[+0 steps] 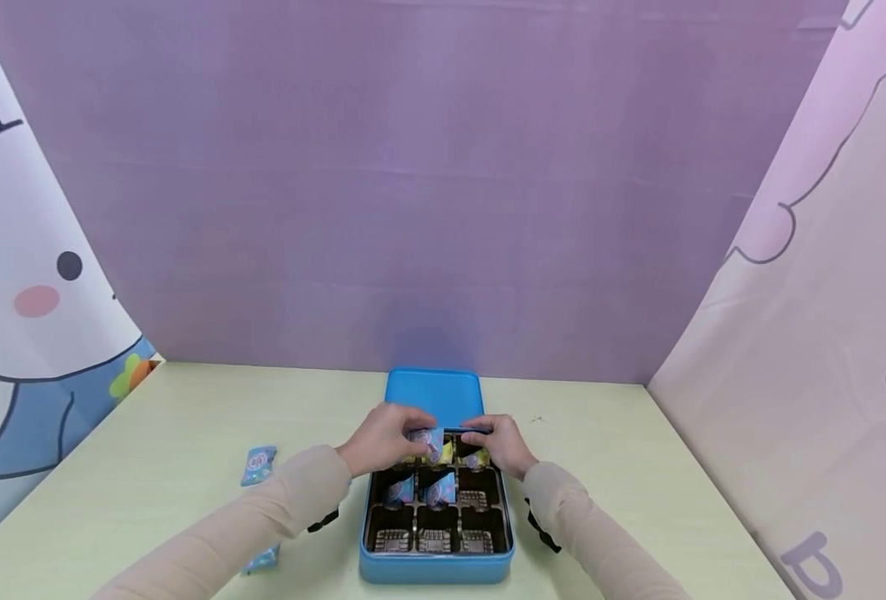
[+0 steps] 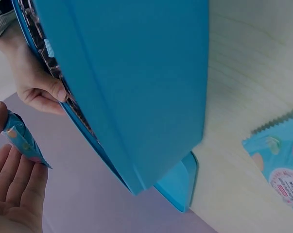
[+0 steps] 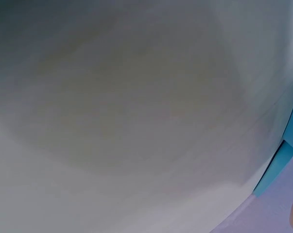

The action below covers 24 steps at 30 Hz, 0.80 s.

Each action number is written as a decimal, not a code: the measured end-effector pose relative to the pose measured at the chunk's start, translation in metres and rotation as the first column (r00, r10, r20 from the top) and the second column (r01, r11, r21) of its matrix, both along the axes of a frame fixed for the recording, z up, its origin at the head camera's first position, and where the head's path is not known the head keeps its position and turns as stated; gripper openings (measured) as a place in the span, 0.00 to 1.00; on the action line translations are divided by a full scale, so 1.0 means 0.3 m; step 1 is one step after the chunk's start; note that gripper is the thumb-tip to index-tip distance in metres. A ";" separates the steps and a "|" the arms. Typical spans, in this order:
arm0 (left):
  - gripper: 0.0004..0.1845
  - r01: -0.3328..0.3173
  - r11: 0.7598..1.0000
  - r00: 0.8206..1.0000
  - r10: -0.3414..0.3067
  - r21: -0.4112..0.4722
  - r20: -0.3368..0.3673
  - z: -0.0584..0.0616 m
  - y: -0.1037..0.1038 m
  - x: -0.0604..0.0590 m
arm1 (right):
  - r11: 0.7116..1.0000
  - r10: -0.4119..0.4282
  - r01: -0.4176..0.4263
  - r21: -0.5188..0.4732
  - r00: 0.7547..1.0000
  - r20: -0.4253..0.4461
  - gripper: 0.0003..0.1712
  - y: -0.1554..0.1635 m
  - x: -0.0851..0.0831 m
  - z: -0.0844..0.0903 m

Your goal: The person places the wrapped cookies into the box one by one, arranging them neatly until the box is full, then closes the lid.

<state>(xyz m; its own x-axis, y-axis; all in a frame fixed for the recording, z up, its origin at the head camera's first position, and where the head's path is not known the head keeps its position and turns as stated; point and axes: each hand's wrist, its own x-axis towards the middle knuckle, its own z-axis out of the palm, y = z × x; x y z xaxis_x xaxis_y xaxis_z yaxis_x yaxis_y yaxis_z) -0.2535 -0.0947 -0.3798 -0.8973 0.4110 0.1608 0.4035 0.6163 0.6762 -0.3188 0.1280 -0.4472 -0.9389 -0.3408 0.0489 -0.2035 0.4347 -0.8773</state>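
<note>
My left hand point(image 1: 382, 437) pinches blue packet point(image 1: 429, 442) over back row of blue tin point(image 1: 435, 568), frame centre-bottom. My right hand point(image 1: 501, 443) grips tin's far rim. Spare packet point(image 1: 258, 464) lower left on table point(image 1: 187, 433).

Soft, even light, hardly a shadow anywhere.
The head view is sharp but bends at its edges; the right wrist view is a dim, unfocused blur, and the left wrist view looks dusky.
</note>
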 end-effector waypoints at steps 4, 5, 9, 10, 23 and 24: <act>0.21 0.022 1.000 1.000 -0.022 0.000 -0.002 0.002 0.012 0.008 | 1.000 0.003 -0.003 -0.010 1.000 -0.002 0.17 -0.001 0.001 0.002; 0.21 0.028 1.000 1.000 -0.028 0.003 0.004 0.002 0.015 0.011 | 1.000 0.003 -0.003 -0.008 1.000 -0.001 0.17 -0.001 0.002 0.002; 0.21 0.051 0.999 0.999 -0.051 0.016 0.015 0.006 0.026 0.023 | 1.000 0.004 -0.003 -0.012 1.000 0.007 0.17 0.001 0.005 0.001; 0.21 0.052 0.998 0.998 -0.053 0.020 0.021 0.007 0.028 0.025 | 1.000 0.005 -0.005 -0.014 1.000 0.006 0.17 0.002 0.006 0.001; 0.21 0.079 0.996 0.996 -0.080 0.030 0.037 0.013 0.062 0.045 | 1.000 0.011 -0.011 -0.012 1.000 -0.006 0.15 0.003 0.000 0.000; 0.21 0.078 0.996 0.996 -0.080 0.030 0.040 0.013 0.065 0.046 | 1.000 0.011 -0.011 -0.014 1.000 -0.006 0.14 0.004 0.001 0.001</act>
<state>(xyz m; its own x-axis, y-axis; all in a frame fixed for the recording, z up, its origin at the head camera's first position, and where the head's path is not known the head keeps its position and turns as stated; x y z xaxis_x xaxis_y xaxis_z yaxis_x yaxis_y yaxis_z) -0.2396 -0.0751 -0.3760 -0.8683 0.4767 0.1372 0.4218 0.5641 0.7098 -0.3186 0.1291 -0.4470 -0.9347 -0.3506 0.0594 -0.2137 0.4203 -0.8819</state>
